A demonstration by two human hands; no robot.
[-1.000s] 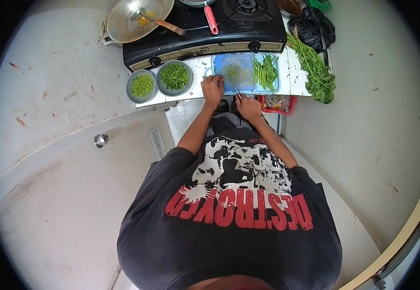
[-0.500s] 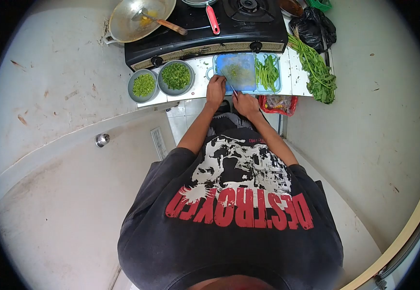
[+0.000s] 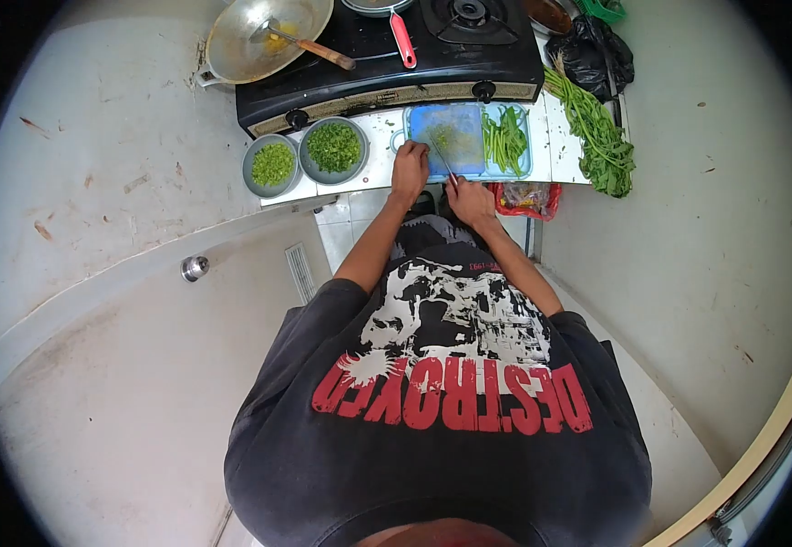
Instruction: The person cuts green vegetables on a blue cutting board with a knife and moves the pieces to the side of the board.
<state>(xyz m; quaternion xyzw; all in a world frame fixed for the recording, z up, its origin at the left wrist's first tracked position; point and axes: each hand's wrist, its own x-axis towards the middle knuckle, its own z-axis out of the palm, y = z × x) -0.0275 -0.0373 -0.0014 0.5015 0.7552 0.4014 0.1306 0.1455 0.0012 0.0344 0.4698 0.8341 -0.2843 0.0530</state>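
Observation:
My right hand (image 3: 473,201) grips a knife (image 3: 445,162) by its handle at the near edge of a blue cutting board (image 3: 425,116). The blade slants up and left across the board, its tip close to my left hand (image 3: 410,168). The left fingers are curled at the board's left edge, and whatever they hold is hidden. Small chopped green bits (image 3: 452,138) lie on the board beyond the blade. Cut leafy stalks (image 3: 505,140) rest to the right, in the light-blue tray (image 3: 527,164) under the board.
Two grey bowls hold chopped greens: paler pieces (image 3: 273,164) and darker leaves (image 3: 333,147). Behind is a black stove (image 3: 378,84) with a wok (image 3: 225,56), a wooden-handled spatula (image 3: 325,53) and a red-handled pan (image 3: 402,41). Whole greens (image 3: 596,137) and a black bag (image 3: 587,56) lie right.
The knife and my right hand have shifted slightly right, away from my left hand. The left hand stays by the board's left edge, nearly unmoved.

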